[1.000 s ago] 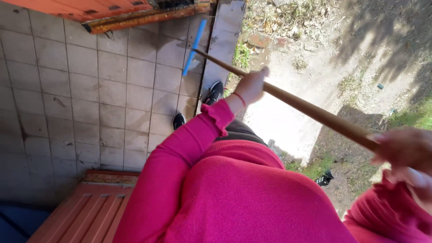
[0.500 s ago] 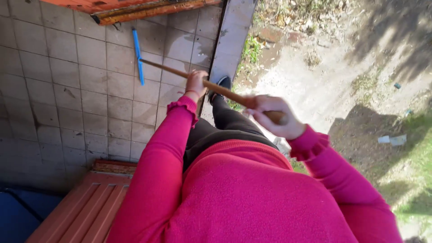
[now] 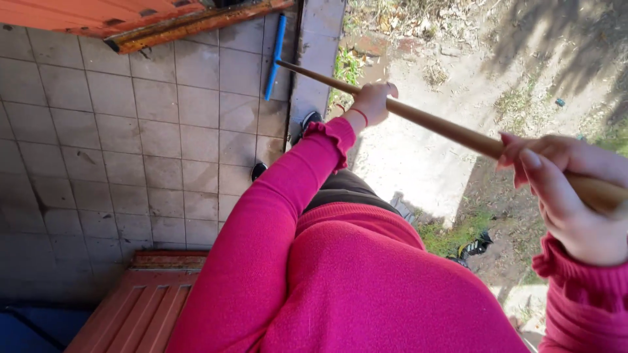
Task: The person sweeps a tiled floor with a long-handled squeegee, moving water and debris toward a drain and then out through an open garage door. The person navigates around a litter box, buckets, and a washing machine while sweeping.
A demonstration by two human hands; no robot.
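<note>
Both hands, left hand point(image 3: 374, 100), right hand point(image 3: 575, 196), gripping wooden handle point(image 3: 438, 125), blue squeegee head point(image 3: 275, 57) on tiled floor point(image 3: 131, 131)

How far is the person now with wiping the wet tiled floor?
Done: the grey floor tiles near the edge look damp and mostly free of standing water. In hand: the left hand and right hand grip the long wooden handle, with the blue squeegee blade at the concrete step. Left: how much floor remains cannot be judged from this view.
</note>
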